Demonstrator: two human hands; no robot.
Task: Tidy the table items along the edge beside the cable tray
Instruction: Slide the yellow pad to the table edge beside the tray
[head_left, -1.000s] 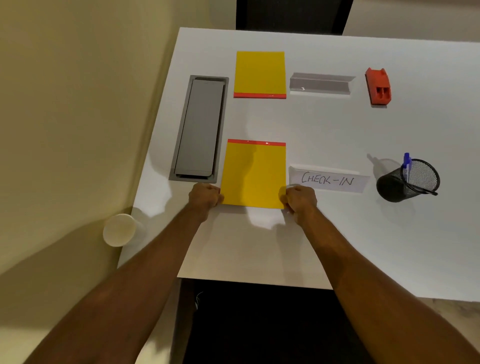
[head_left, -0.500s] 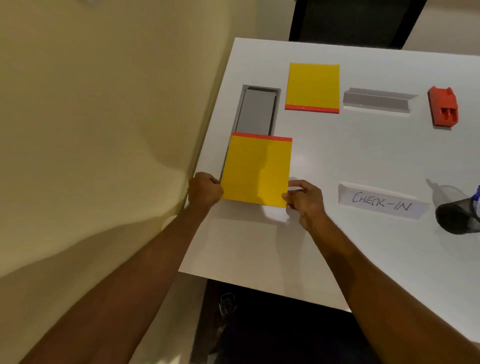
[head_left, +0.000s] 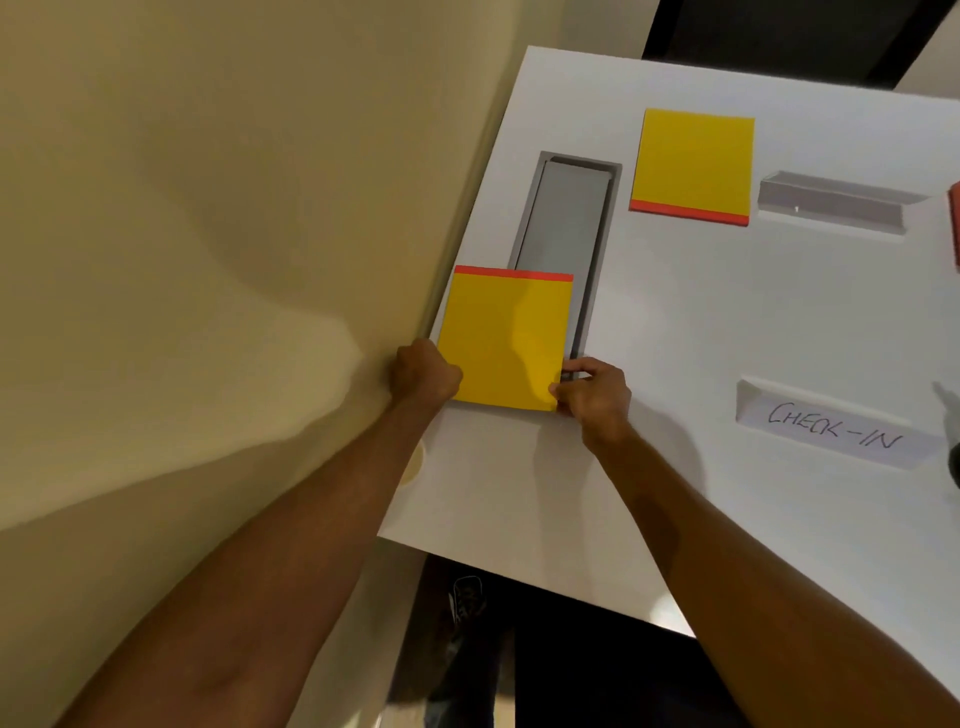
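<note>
A yellow pad with a red top strip (head_left: 506, 340) lies over the near end of the grey cable tray (head_left: 569, 218), reaching the white table's (head_left: 701, 322) left edge. My left hand (head_left: 423, 370) grips its near left corner. My right hand (head_left: 592, 392) pinches its near right corner. A second yellow pad (head_left: 693, 163) lies flat to the right of the tray's far end. A white folded sign reading CHECK-IN (head_left: 831, 427) stands to the right of my right hand.
A beige wall (head_left: 234, 234) runs close along the table's left edge. A grey folded sign (head_left: 836, 203) stands right of the far pad. A red object (head_left: 955, 228) and a dark holder (head_left: 955, 467) are cut off at the right. A paper cup (head_left: 414, 462) shows below my left forearm.
Both hands have slid the near yellow pad leftward, from beside the tray to over its near end at the table's left edge. The view has shifted left too.
</note>
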